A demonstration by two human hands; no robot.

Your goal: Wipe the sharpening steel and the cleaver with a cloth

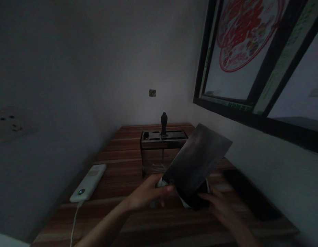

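Homelike room: table (125, 156), red-decorated window (237, 80)

Flat grey blade-like plate (200, 154), dull sheen, straight-edged; tilted, upper end leaning right. Lower half of frame, right of centre. Lower end dark, detail unclear.

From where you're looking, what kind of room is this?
Maybe a corner of someone's home: there's a wood-grain table, a slotted stand like a knife holder, and a red decoration on the window.

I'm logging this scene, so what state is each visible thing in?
Flat grey piece: tilted, between left hand and right hand
Rack: standing on table
Black handle: upright in rack
White power bank: display lit, cable plugged in
Wall socket: nothing plugged in
Dark slab: lying flat
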